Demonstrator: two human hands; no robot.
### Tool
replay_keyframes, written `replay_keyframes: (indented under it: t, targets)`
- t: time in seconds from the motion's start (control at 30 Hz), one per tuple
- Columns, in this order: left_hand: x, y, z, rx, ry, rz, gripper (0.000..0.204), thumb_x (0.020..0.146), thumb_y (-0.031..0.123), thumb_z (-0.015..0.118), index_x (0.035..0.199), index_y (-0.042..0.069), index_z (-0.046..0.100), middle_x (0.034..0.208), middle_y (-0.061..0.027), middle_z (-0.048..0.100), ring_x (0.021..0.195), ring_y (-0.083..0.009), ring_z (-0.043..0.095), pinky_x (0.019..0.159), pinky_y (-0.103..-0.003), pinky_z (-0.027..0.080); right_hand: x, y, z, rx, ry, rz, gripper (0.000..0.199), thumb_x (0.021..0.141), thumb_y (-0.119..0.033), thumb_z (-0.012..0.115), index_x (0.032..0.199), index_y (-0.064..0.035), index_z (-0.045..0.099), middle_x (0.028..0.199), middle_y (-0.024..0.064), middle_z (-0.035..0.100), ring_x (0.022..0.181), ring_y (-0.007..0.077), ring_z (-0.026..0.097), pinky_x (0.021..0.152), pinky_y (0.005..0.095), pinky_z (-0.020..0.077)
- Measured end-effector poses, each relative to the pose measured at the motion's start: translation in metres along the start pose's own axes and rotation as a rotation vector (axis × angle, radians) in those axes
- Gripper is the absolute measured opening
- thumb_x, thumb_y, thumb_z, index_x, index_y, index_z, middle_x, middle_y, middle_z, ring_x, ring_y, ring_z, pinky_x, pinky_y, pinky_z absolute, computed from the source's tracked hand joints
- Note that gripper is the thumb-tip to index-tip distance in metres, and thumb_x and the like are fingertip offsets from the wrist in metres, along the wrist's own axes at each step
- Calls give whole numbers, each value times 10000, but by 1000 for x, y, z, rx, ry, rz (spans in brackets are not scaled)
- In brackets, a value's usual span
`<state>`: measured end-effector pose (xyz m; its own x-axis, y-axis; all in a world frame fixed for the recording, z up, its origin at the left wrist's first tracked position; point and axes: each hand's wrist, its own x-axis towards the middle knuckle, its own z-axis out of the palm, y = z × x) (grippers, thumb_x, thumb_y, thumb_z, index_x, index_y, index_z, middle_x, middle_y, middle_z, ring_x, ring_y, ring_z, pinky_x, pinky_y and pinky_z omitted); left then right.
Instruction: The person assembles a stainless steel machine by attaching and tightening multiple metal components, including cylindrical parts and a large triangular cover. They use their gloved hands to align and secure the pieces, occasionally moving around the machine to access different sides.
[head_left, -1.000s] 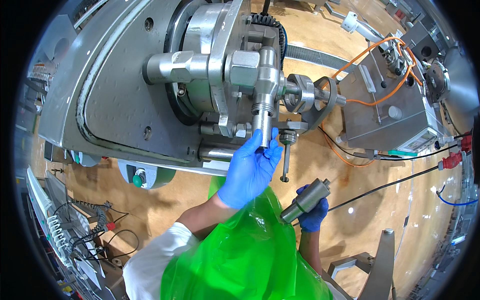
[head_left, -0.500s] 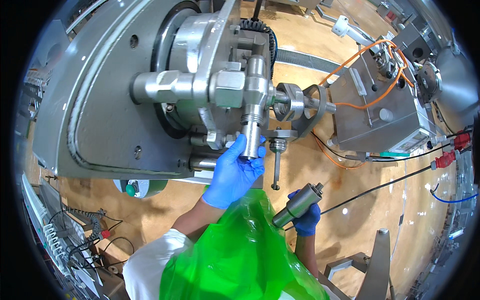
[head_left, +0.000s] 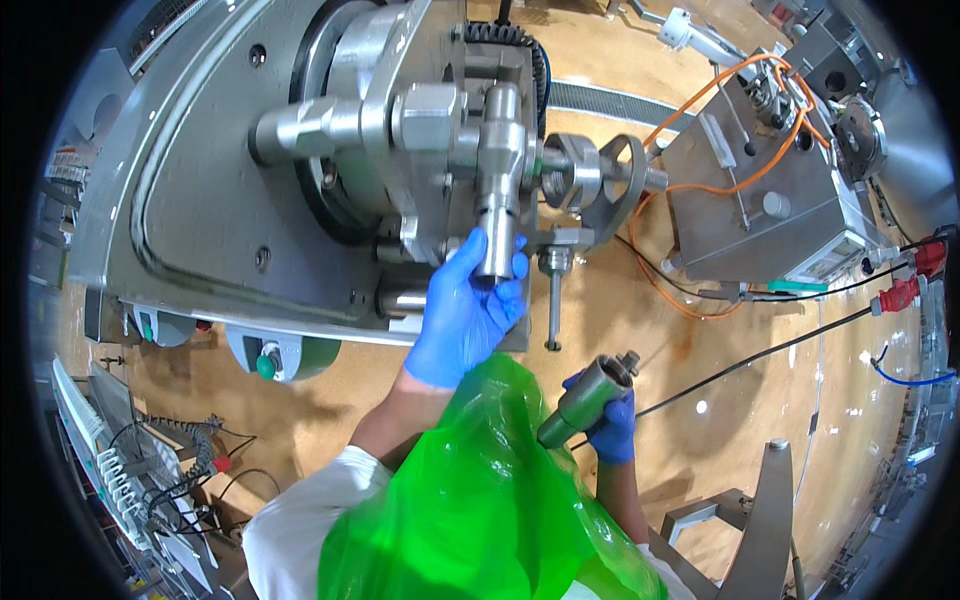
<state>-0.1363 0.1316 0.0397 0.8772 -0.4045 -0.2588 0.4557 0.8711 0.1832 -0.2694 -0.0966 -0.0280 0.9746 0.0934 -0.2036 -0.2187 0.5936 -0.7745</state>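
Note:
My left hand (head_left: pixel 465 310), in a blue glove, is closed around a short metal sleeve (head_left: pixel 496 250), thumb on its left side and fingertips on its right. This sleeve sits at the lower end of a T-shaped metal fitting (head_left: pixel 500 165) on the machine. In my blue-gloved right hand (head_left: pixel 612 432) lies a thicker metal cylinder (head_left: pixel 585 402), tilted, with an open upper end. A small metal stub (head_left: pixel 629 362) shows beside that end; how it attaches I cannot tell. The right fingers are partly hidden behind the cylinder.
A large steel machine housing (head_left: pixel 210 190) fills the upper left. Beside the fitting, a metal rod (head_left: pixel 554 310) hangs down. A steel cabinet (head_left: pixel 750 200) with an orange cable (head_left: pixel 720 188) stands at the right. A black cable (head_left: pixel 750 368) crosses above the tan floor, and a steel stand (head_left: pixel 765 510) rises lower right.
The sleeve in my left hand sits closer against the fitting, covering the threads that showed above it. My right hand still holds the cylinder, slightly turned. The whole view has shifted a little.

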Motion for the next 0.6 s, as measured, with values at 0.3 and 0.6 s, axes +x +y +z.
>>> replay_keyframes:
  t: [0.3,0.6]
  targets:
    - [-20,3,6,176,17,-123,700,926,625,358,1347,67,338,1296,-241,491,1120,-355,554,891,-461,481,11,9,17,-14,-44,-7,734,691,-415,778,1201,30,493,1029,188,624,848,274,665,724,386,581]
    - [-85,-41,-33,1001,-42,106,648,809,15,636,1386,33,343,1161,-65,555,1030,-126,540,890,-311,462,41,-7,117,-515,-122,-150,291,822,-86,603,1087,16,542,966,93,623,806,135,609,668,282,505]
